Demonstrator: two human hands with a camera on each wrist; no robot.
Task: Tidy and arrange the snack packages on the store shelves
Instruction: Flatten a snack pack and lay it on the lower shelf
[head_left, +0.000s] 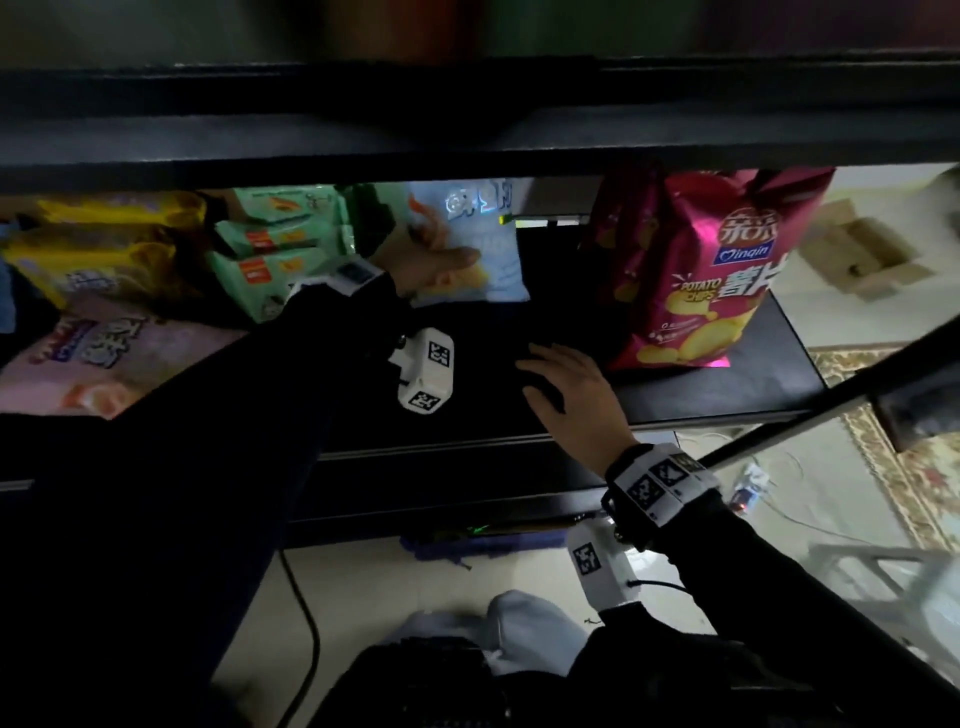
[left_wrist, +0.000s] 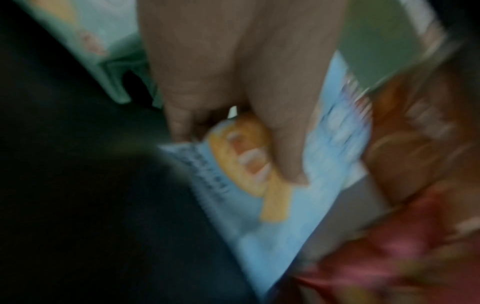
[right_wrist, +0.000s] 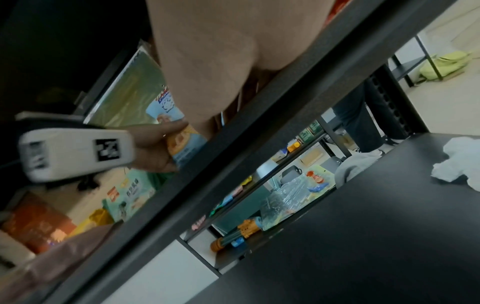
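Note:
A light blue snack bag stands upright near the back of the black shelf. My left hand grips its left side, thumb across the front. In the blurred left wrist view the thumb and fingers pinch the blue bag over its orange picture. My right hand lies open on the shelf, fingers spread, just left of a tall magenta potato chips bag and not touching it. The right wrist view shows my palm and, beyond it, the left hand on the blue bag.
Green packages, yellow packages and a flat pink bag crowd the shelf's left part. The upper shelf board hangs low overhead. A metal post slants at the right. A cardboard box and rug are on the floor.

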